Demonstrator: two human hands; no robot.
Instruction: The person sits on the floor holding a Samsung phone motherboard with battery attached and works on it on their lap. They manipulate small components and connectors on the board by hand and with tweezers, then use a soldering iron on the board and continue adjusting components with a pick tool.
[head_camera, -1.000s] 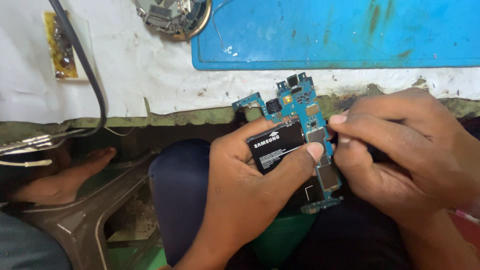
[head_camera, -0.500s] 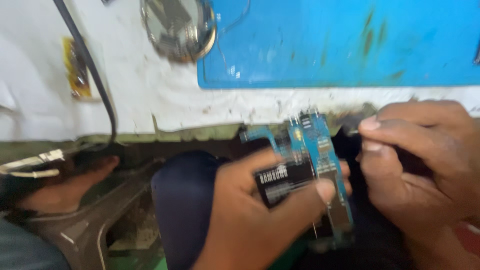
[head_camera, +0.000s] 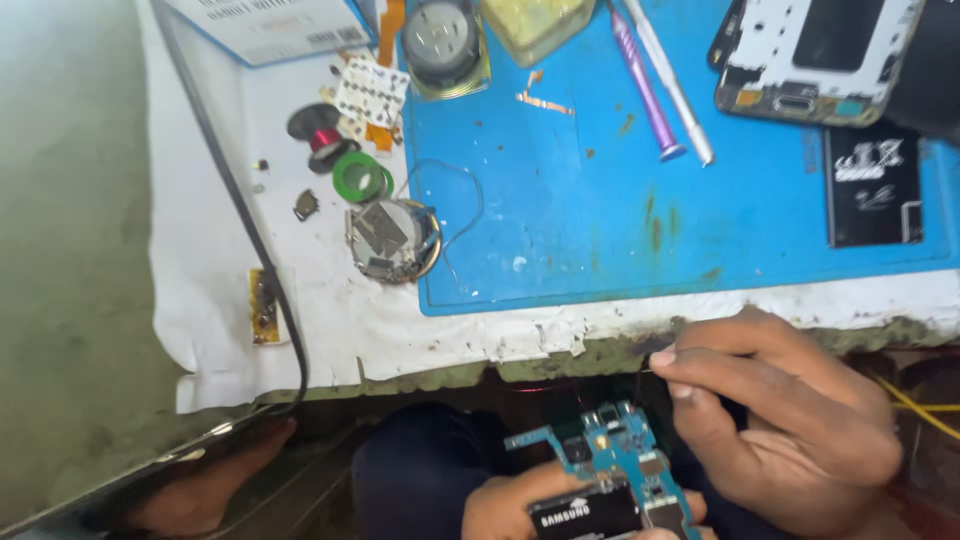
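Phone circuit board (head_camera: 615, 462) is gripped low over the lap by the left hand (head_camera: 525, 505), below the bench (head_camera: 420, 330). Right hand (head_camera: 790, 420) is curled shut, something thin seemingly pinched. Probing stage, probably; steady aim needed next.

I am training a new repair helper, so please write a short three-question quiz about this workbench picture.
1. True or false: the left hand holds the small blue circuit board below the table edge.
2. Which lies beside the white pen-shaped tool on the blue rubber work mat? A) purple pen-shaped tool B) hammer C) scissors
3. Fill in: the flat black rectangular battery lies on the mat's ____ side.

Key: 1 true; 2 A; 3 right. The right hand is beside the board; what its fingers pinch is unclear.
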